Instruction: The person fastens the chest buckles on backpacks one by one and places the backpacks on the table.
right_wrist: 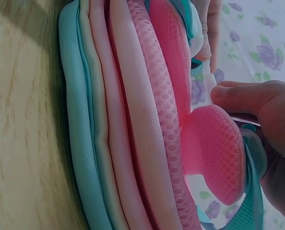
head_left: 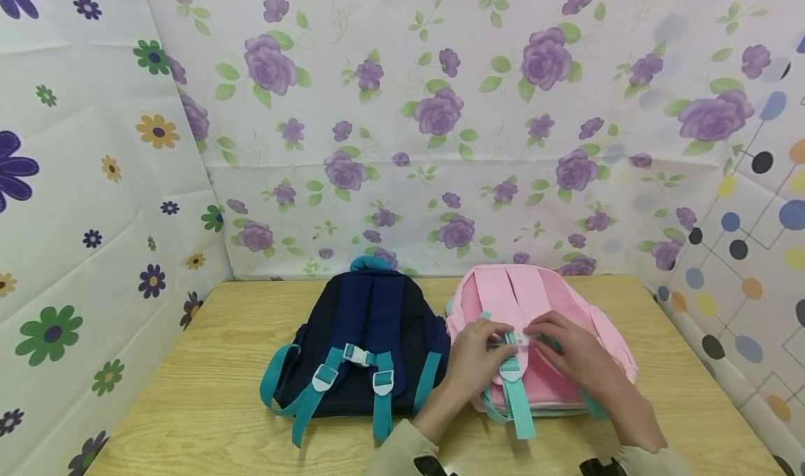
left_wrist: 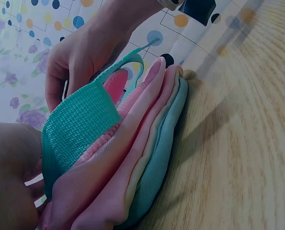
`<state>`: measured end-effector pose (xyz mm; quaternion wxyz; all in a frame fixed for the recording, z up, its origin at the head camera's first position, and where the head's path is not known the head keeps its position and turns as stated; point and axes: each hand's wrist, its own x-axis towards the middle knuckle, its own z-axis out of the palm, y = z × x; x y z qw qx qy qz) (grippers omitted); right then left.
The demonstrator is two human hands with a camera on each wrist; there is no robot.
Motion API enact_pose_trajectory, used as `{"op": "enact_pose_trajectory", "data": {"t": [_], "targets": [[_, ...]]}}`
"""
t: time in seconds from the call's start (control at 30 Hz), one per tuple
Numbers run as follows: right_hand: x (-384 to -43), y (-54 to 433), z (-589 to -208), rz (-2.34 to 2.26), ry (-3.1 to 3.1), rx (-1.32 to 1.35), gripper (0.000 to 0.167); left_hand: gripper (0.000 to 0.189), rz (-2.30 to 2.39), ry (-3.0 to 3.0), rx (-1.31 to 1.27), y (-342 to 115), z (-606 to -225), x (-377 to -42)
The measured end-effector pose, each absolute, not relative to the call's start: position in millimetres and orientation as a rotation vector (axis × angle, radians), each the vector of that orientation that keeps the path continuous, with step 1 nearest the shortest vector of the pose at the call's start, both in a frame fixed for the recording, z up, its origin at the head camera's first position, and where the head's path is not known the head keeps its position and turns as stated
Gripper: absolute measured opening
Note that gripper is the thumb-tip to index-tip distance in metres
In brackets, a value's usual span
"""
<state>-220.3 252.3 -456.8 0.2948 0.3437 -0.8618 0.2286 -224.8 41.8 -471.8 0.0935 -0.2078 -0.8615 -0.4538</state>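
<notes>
A pink backpack [head_left: 556,392] lies on the table at right, its shoulder straps facing up. Both hands meet over a white buckle [head_left: 519,338] on its chest strap. The left hand [head_left: 473,358] pinches the buckle's left side between thumb and fingers, and the right hand [head_left: 575,356] pinches its right side. Part of the buckle is hidden by fingertips. In the right wrist view, the right thumb [right_wrist: 233,93] presses against the white buckle piece [right_wrist: 208,81]. A teal webbing strap [left_wrist: 80,129] loops up beside the pack in the left wrist view.
A dark blue backpack [head_left: 371,308] lies to the left, close beside the pink one. Its white chest buckle [head_left: 356,355] is fastened, and its teal straps trail toward the front. Patterned cloth [head_left: 402,147] hangs behind and beside the wooden table [head_left: 207,392].
</notes>
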Motion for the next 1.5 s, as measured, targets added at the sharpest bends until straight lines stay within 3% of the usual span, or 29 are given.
{"op": "enact_pose_trajectory", "data": {"t": [1.27,1.5], "targets": [[-219.6,243.9,-458.8,0.625,-2.283,0.928,0.031,0.028,-1.292,-2.565,-0.543,49.0,-474.4,-221.4],[-218.1,247.2,-460.0,0.659,-2.395,0.879,0.039,0.029,-1.247,-2.561,-0.588,48.9,-475.6,-221.9]]}}
